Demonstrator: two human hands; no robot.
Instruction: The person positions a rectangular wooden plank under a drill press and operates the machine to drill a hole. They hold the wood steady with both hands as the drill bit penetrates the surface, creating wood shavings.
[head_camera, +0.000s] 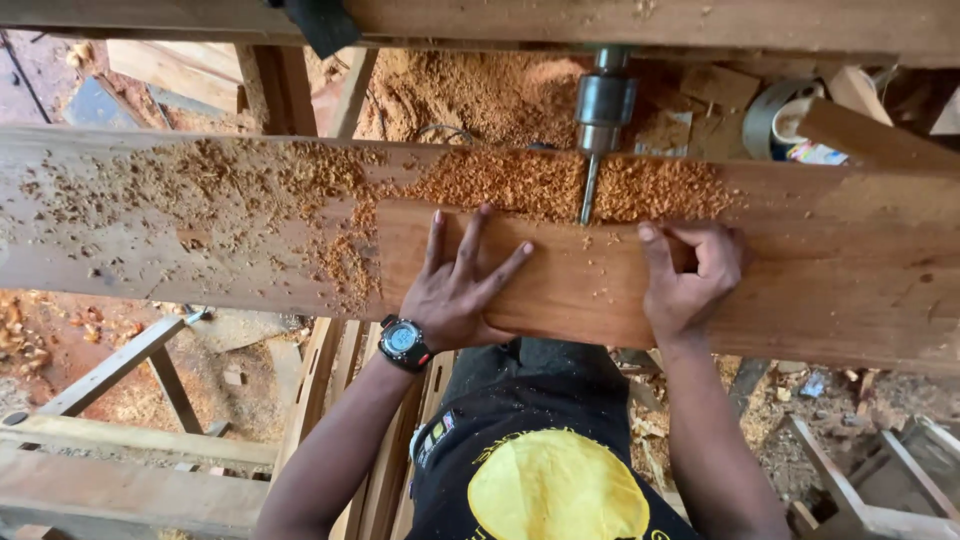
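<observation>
A reddish-brown wooden board (580, 290) lies on the wide work plank (150, 230). My left hand (458, 285) presses flat on the board with its fingers spread; a black watch sits on its wrist. At the board's right part my right hand (690, 275) is curled, thumb stretched along the top face, and grips it. A drill bit in a metal chuck (600, 120) comes down from above and meets the board's far edge between my hands. Heaped orange wood shavings (540, 180) lie around the bit.
Shavings are scattered across the plank's left part (250, 170). A roll of tape (790, 120) and wood offcuts lie at the back right. Timber frames (120, 440) and sawdust on the ground show below the plank.
</observation>
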